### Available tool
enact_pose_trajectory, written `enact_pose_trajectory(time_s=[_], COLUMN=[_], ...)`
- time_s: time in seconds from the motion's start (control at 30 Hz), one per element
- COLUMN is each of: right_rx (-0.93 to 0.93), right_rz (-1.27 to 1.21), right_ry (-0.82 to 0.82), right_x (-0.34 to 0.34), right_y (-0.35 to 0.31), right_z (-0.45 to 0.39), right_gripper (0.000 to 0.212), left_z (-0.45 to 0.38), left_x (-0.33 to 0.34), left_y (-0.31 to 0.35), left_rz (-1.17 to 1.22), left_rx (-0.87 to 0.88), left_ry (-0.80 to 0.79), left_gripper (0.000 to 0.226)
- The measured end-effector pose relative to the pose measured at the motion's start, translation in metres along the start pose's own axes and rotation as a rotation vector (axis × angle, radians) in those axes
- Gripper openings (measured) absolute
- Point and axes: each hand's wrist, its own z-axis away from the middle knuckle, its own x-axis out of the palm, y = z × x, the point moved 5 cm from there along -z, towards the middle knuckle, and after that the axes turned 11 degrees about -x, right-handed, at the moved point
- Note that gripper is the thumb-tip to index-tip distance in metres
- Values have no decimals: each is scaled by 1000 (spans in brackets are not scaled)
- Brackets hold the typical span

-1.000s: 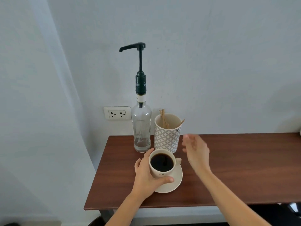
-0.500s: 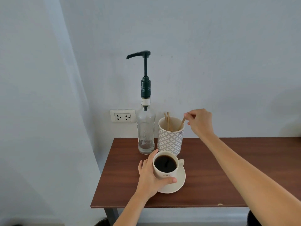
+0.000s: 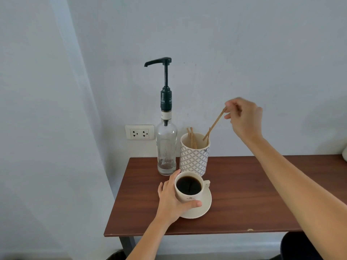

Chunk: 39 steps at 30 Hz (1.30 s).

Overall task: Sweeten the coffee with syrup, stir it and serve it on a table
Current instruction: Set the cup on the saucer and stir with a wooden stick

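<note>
Right hand [image 3: 244,119] lifted stirrer [image 3: 215,123]; pump label unreadable.

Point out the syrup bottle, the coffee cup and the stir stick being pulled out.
syrup bottle [image 3: 166,147]: head view, on its clear glass body.
coffee cup [image 3: 189,197]: head view, on its front wall.
stir stick [image 3: 216,123]: head view, mid-shaft, below the right hand [image 3: 244,119].

Patterned holder [image 3: 194,160]: stir sticks [image 3: 191,136] hidden below its rim, count unclear. Pump collar [image 3: 166,100]: white lettering too small to read. Cup [image 3: 189,192]: emblem illegible; left side covered by left hand [image 3: 173,198]. Saucer [image 3: 203,205]: near-left rim hidden under that hand. White object [image 3: 344,155]: cut by right edge, unidentifiable. Stick [image 3: 215,123] in right hand [image 3: 244,119]: upper end blurred among fingers
</note>
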Motion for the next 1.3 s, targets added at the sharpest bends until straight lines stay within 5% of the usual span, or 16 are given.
enact_pose_trajectory(time_s=[0.13, 0.43, 0.63, 0.93, 1.07, 1.3], right_rx=[-26, 107, 219, 25, 11, 2], right_rz=[-205, -253, -228, -132, -16, -164], right_ry=[257, -241, -588, -501, -583, -609], right_x=[-32, 41, 45, 67, 54, 80], right_y=[-29, -5, 2, -18, -8, -39], right_z=[28, 131, 155, 134, 133, 135], right_gripper=[21, 8, 21, 18, 25, 25], left_z=[0, 0, 0, 0, 2, 1], left_x=[1, 1, 0, 0, -1, -2], left_y=[-1, -2, -1, -1, 2, 2], left_rz=[9, 24, 18, 9, 17, -5], left_rx=[-5, 6, 11, 13, 20, 26], left_ry=[-10, -6, -13, 0, -9, 6], left_gripper=[113, 103, 99, 99, 95, 96])
